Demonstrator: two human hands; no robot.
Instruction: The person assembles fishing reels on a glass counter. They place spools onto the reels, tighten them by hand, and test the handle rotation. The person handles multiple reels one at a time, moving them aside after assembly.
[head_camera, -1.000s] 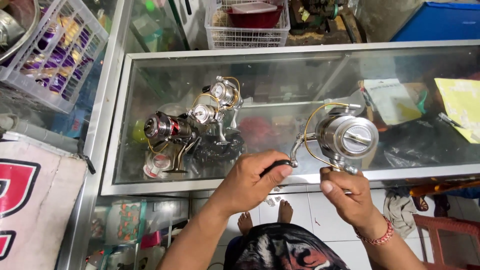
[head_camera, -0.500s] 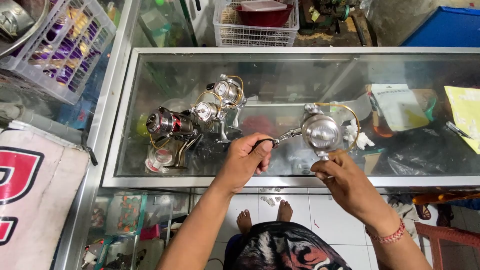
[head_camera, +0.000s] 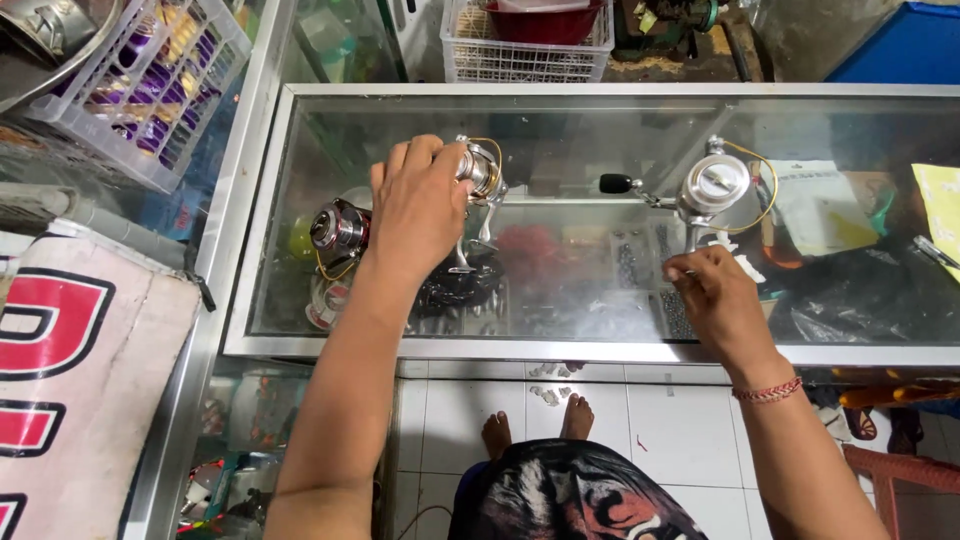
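Glass tabletop (head_camera: 560, 345) below me: my left hand (head_camera: 420, 205) cups a silver reel (head_camera: 482, 172), grip closed over it, while my right hand (head_camera: 715, 300) pinches another reel's (head_camera: 712, 185) foot, steadying it upright.

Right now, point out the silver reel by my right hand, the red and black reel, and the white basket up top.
silver reel (head_camera: 712, 183), head view, on its round spool face.
red and black reel (head_camera: 336, 230), head view, on its spool.
white basket (head_camera: 470, 55), head view, on its front mesh wall.

On the tabletop (head_camera: 600, 345): three fishing reels. Leftmost reel (head_camera: 338, 228) beside middle reel (head_camera: 482, 172), under left hand (head_camera: 420, 205). Right reel (head_camera: 712, 185) well apart, just beyond right hand (head_camera: 715, 300). Behind, a basket (head_camera: 470, 55).
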